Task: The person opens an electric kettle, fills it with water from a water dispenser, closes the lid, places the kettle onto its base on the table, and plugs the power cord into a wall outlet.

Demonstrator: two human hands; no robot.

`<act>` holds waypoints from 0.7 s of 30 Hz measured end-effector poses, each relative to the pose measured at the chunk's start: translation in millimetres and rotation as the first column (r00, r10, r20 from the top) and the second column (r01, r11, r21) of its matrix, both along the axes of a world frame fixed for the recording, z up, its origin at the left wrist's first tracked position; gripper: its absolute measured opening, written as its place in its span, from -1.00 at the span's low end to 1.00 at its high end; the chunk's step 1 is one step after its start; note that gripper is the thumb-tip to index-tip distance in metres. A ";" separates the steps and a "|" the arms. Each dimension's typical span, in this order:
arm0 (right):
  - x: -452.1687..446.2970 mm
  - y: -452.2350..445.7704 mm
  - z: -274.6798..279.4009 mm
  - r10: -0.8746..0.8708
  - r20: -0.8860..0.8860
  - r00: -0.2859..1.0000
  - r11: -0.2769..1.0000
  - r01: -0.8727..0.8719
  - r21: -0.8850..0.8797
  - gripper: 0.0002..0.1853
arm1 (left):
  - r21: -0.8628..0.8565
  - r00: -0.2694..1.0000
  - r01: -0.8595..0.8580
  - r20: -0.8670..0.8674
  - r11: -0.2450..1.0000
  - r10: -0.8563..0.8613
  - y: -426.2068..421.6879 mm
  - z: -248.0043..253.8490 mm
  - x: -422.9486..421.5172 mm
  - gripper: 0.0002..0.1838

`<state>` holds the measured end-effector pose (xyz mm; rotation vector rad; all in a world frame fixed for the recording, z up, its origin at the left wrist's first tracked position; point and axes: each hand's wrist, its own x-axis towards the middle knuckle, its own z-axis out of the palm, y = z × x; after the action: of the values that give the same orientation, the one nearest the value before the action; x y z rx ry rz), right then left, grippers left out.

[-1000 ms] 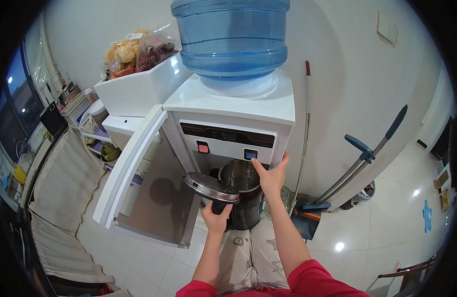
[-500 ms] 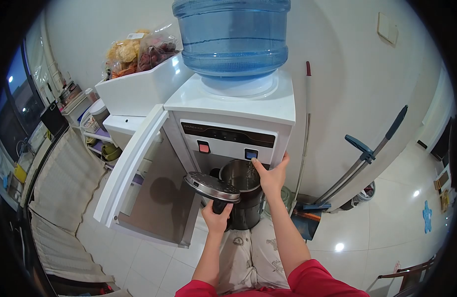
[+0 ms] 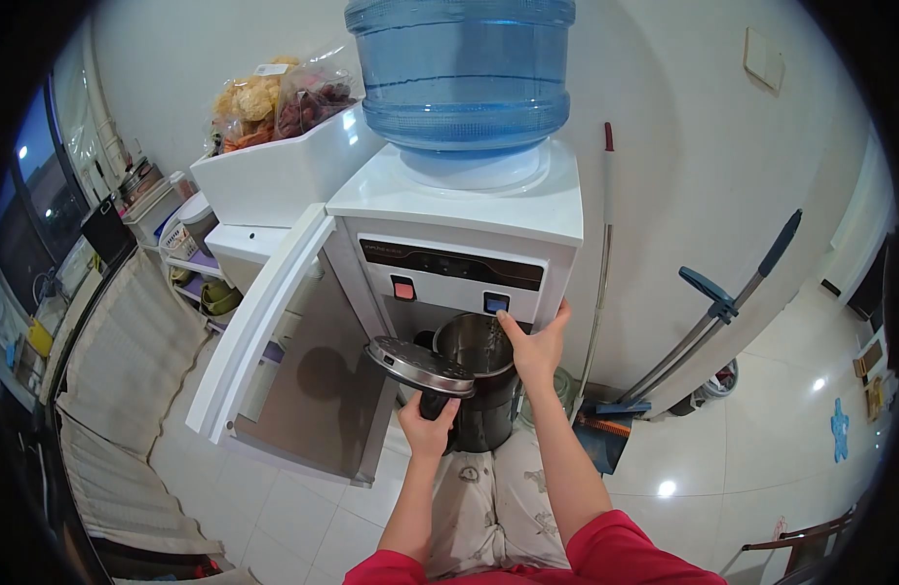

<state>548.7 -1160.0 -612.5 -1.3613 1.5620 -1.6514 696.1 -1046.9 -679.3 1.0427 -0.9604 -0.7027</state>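
Note:
A black electric kettle [image 3: 488, 417] with a steel inside stands under the taps of the white water dispenser [image 3: 459, 216]. Its steel-and-black lid [image 3: 422, 367] is swung up and tilted toward me. My left hand [image 3: 425, 427] is closed around the black kettle handle, just below the lid. With its thumb, my right hand [image 3: 535, 353] presses at the blue tap button [image 3: 496, 303], its fingers spread along the dispenser's right edge. A thin stream of water seems to fall into the kettle. The red tap button [image 3: 403, 288] is untouched.
A blue water bottle [image 3: 461, 78] sits on top of the dispenser. Its door [image 3: 264, 322] hangs open at left. Beside it, a white box [image 3: 274, 161] holds bagged food. A broom and dustpan [image 3: 605, 429] lean on the right, near a glass jar [image 3: 563, 390].
The view has shifted very slightly. Both hands, the kettle and its raised lid keep the same positions.

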 end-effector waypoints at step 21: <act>0.1 2.0 1.9 0.013 0.016 1.000 1.000 -0.013 -0.015 0.07 | 0.030 0.999 -0.020 -0.032 0.999 0.021 0.0 1.1 -1.7 -0.77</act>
<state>548.9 -1158.0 -610.6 -1.3600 1.5314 -1.6654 694.3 -1046.9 -678.2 1.0626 -0.9124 -0.7164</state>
